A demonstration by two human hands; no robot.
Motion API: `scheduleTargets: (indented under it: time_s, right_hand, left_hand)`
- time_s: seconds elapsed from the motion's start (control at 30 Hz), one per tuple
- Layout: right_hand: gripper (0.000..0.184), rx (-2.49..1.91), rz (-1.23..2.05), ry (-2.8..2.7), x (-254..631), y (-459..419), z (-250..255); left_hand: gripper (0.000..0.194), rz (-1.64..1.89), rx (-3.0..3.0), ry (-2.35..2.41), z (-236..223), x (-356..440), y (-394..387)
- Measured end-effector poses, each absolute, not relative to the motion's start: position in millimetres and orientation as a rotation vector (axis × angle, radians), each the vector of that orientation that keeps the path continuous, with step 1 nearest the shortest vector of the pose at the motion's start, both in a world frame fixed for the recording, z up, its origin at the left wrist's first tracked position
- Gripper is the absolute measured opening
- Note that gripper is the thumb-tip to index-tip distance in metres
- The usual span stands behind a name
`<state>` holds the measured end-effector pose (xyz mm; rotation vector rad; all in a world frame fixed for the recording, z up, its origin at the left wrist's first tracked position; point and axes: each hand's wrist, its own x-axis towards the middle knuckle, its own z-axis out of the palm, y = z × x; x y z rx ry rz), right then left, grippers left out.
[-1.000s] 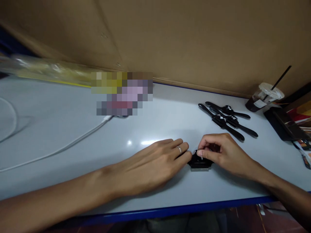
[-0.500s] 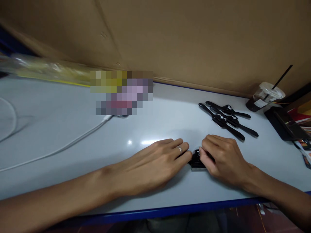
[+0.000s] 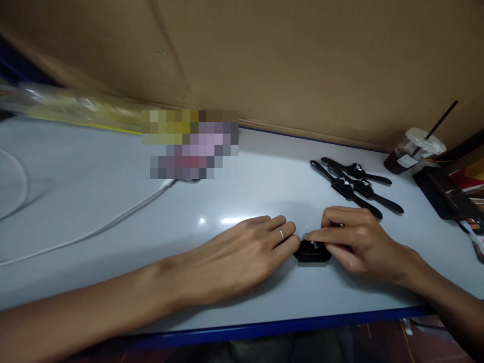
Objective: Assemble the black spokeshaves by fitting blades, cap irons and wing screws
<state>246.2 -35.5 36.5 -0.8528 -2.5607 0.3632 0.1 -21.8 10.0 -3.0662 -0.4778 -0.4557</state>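
Note:
A black spokeshave lies on the table between my hands, its flat blade edge facing me. My left hand, a ring on one finger, is closed over the left handle, which it hides. At the other end, my right hand has its index finger laid on the small knobs at the middle of the spokeshave. The thumb and other fingers of that hand are curled by the right handle, which is out of sight beneath them. Several more black spokeshaves lie in a loose pile beyond my right hand.
A plastic cup with a dark drink and straw stands at the back right, beside a black case. A white cable runs leftward from a blurred-out object. Wrapped yellow material lies along the cardboard wall.
My right hand has shifted slightly right and its index finger has stretched out onto the spokeshave's middle, uncovering more of the body. My left hand has stayed in place.

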Motion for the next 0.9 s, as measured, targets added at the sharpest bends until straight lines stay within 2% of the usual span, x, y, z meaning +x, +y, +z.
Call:
scheduleTargets:
  time_s: [0.13,0.33,0.5,0.63,0.8,0.9]
  right_hand:
    - [0.03,-0.84,0.093,-2.614,246.7,-35.4,36.1]
    - [0.029,-0.755,0.267,-2.621,244.7,-38.4,41.9]
    - [0.03,-0.841,0.104,-2.596,244.1,-38.3,38.5]
    - [0.032,-0.774,0.203,-2.621,244.4,-39.6,37.3]
    - [0.031,-0.829,0.066,-2.611,244.1,-39.9,37.1]
    - [0.03,-0.795,0.18,-2.621,243.2,-40.0,36.8]
  left_hand:
    - [0.02,-0.463,-3.058,-0.483,9.4,-0.8,-23.0]
    - [0.025,-0.483,-3.065,-0.472,7.9,-1.7,-22.5]
    - [0.019,-0.456,-3.062,-0.489,7.8,-1.4,-21.9]
    - [0.021,-0.482,-3.071,-0.472,6.8,-2.0,-22.3]
    - [0.018,-0.458,-3.075,-0.489,5.7,-2.1,-22.3]
    - [0.02,-0.46,-3.079,-0.481,6.4,-2.2,-22.3]
